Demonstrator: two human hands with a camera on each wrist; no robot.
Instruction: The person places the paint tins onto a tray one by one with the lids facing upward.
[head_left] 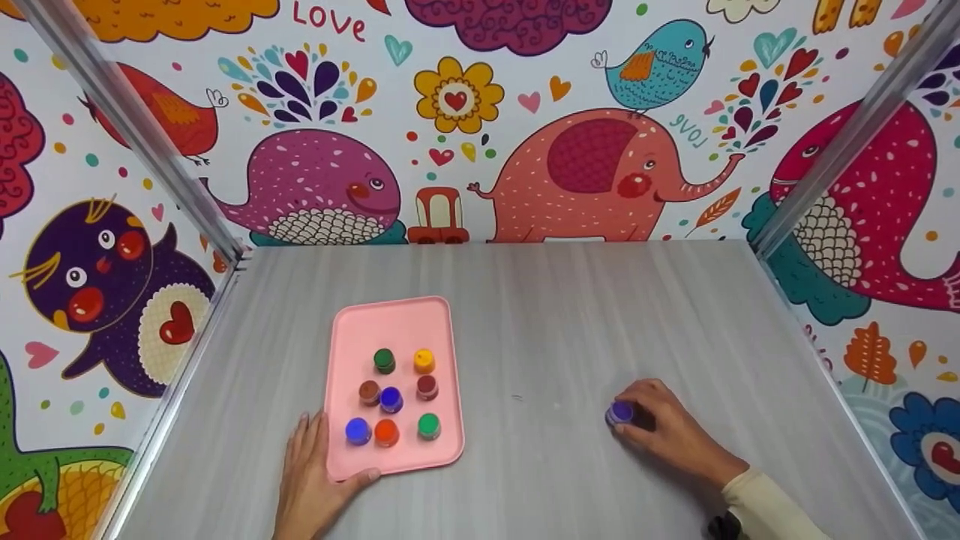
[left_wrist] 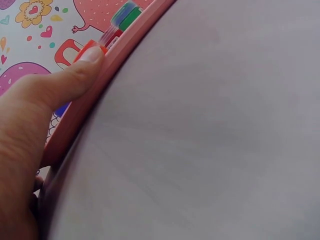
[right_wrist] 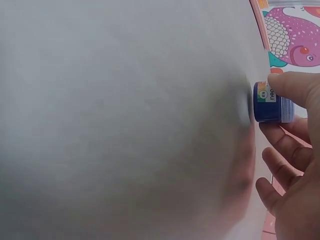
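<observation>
At the right of the table my right hand (head_left: 667, 431) pinches a small blue paint jar (head_left: 619, 412) between thumb and fingers. The right wrist view shows the jar's label and clear rim, its base close to the table. My left hand (head_left: 309, 476) lies at the near left corner of a pink tray (head_left: 390, 322). Its thumb touches the front rim and its straight fingers lie along the left side. Several paint jars stand in the tray, among them a dark green jar (head_left: 384, 361), a yellow jar (head_left: 424, 361) and an orange-red jar (head_left: 386, 432).
The grey wood-grain table (head_left: 540, 322) has metal frame posts at its far corners, one of them the left post (head_left: 142, 112). Walls printed with cartoon animals, such as an elephant (head_left: 517, 180), stand behind it and on both sides.
</observation>
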